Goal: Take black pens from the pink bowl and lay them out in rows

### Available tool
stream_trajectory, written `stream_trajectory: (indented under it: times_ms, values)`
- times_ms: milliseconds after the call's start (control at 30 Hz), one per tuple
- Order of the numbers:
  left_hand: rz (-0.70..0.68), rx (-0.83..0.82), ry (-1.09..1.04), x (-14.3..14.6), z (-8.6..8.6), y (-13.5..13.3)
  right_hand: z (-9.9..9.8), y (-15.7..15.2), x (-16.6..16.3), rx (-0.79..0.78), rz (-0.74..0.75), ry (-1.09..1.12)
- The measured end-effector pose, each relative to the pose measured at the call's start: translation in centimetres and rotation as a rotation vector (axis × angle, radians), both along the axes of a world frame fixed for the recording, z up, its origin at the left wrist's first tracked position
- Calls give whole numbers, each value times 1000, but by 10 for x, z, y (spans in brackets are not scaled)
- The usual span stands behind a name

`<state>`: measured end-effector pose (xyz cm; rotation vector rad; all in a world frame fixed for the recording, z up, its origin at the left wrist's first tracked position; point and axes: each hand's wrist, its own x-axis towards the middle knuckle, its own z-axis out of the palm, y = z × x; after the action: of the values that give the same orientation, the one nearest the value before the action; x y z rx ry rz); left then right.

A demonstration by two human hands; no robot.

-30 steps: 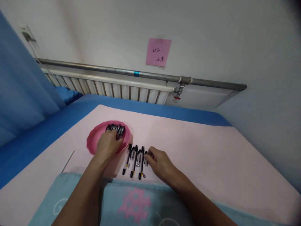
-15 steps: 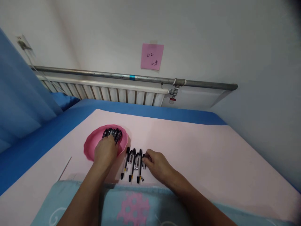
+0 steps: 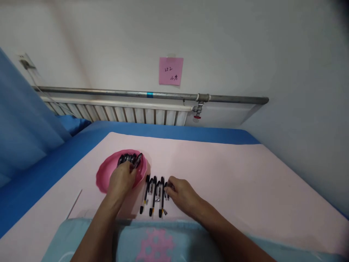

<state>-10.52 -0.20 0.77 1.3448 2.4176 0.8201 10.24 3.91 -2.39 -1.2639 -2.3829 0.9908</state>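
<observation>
My left hand [image 3: 121, 179] reaches into a pink scalloped dish [image 3: 103, 175], fingers closed on a black pen [image 3: 138, 160] that tilts away from the other pens. Several more black pens [image 3: 125, 158] lie bunched beside it, partly covered by my fingers. On the pink surface, clear-barrelled pens [image 3: 153, 196] with black ends stand in a row, with short clear pieces with black tops [image 3: 158, 189] between them. At the right end of this row, my right hand [image 3: 183, 193] has its thumb and forefinger closed at another short black-topped piece [image 3: 166, 192], partly hidden by the fingertips.
Small silvery pieces [image 3: 164, 211] lie among the pens. A thin white stick [image 3: 73, 204] rests left of the dish. Light blue cloth [image 3: 131, 240] covers the near edge. A radiator [image 3: 139, 114] and metal pipe [image 3: 109, 92] run along the wall behind.
The pen at my left fingers has separated from the bunch and leans right. My right hand stays at the row's right end. The view has shifted slightly.
</observation>
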Motion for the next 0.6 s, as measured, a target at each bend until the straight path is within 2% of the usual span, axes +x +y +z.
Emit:
stream_trajectory:
  times_ms: [100,200,300,433,600]
  values:
    - [-60,125,-396,7,3,-1,0,2,2,2,-23,36]
    - [-158,204,-816,20,3,-2,3,6,4,-6,-96,167]
    - [-254,187,-1092,38,1,-1,9,6,4,-161,-139,391]
    - [-282,117,-1303,62,-2,-2,18,1,-1,-447,-113,636]
    - [-336,95,-1285,76,-4,-6,23,-2,-5,-524,-208,796]
